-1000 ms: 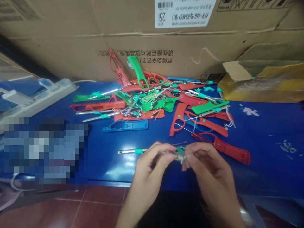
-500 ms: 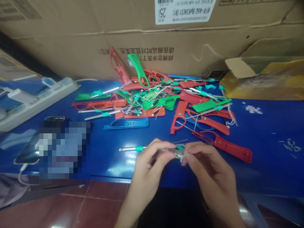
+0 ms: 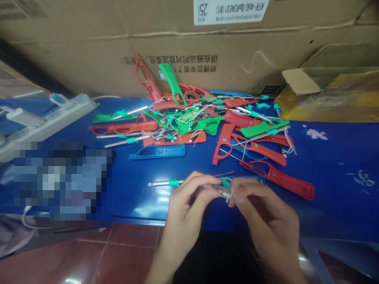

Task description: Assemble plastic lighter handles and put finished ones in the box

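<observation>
My left hand (image 3: 186, 203) and my right hand (image 3: 260, 209) meet over the front edge of a blue table (image 3: 334, 197). Both pinch a small clear part with a green piece and thin wires (image 3: 222, 190) between thumb and fingers. A metal rod with a green collar (image 3: 166, 183) sticks out leftward from behind my left hand; whether it joins the part I cannot tell. Behind my hands lies a heap of red, green and blue plastic handle shells, rods and wires (image 3: 195, 122). A red shell (image 3: 281, 180) lies just right of my right hand.
A big cardboard box (image 3: 177, 47) stands along the back. A white power strip (image 3: 44, 118) lies at the left, a pixelated patch in front of it. An open carton with yellow plastic (image 3: 331, 98) sits at the right. White scraps (image 3: 315, 134) dot the table.
My hands stay pinched on the small part and have barely shifted. The view has drifted slightly downward.
</observation>
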A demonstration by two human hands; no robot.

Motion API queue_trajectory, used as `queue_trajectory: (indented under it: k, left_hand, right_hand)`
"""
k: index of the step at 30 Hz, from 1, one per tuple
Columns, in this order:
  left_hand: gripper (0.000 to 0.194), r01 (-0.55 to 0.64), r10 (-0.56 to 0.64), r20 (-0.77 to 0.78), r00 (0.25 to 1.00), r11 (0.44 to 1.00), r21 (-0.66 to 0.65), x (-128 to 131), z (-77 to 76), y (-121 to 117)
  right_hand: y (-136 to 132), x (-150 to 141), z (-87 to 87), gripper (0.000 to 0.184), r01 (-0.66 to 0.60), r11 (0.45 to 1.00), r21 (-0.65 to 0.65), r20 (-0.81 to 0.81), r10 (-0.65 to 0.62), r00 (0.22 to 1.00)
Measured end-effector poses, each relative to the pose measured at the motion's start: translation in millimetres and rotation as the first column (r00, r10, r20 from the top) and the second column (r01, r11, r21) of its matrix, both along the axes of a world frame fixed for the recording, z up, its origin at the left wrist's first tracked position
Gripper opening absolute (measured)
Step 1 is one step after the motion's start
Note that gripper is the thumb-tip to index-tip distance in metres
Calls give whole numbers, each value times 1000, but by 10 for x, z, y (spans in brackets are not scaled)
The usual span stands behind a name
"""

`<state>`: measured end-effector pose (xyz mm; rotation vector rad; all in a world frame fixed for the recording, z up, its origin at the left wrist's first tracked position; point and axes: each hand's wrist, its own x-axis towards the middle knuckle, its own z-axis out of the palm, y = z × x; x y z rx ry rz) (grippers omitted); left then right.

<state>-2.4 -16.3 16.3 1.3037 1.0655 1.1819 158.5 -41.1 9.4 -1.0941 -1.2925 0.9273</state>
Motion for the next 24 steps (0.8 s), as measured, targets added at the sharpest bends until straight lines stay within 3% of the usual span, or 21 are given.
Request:
queue_trajectory:
  k: [7,16,22,24]
  left_hand:
    - [16,18,-14,-45,999,996,89,-39,-26,-19]
    - [16,4,7,-86,996,991,135,-44,-34,-4]
    - [12,-97,91,66,994,991,88,-63,-26,-34]
    - [15,-127,123,85,989,991,44,-64,-27,-36]
  right_hand:
    - [1,0,-4,17,-28,999,39,-3,28,1000]
    - [-12,-41,-6,15,46,998,47,65,-49,997]
    - [-63,-61,-42,47,18,996,86,-73,-11,997]
    - [-60,-54,-58,51,-9,997,75,-41,12,999]
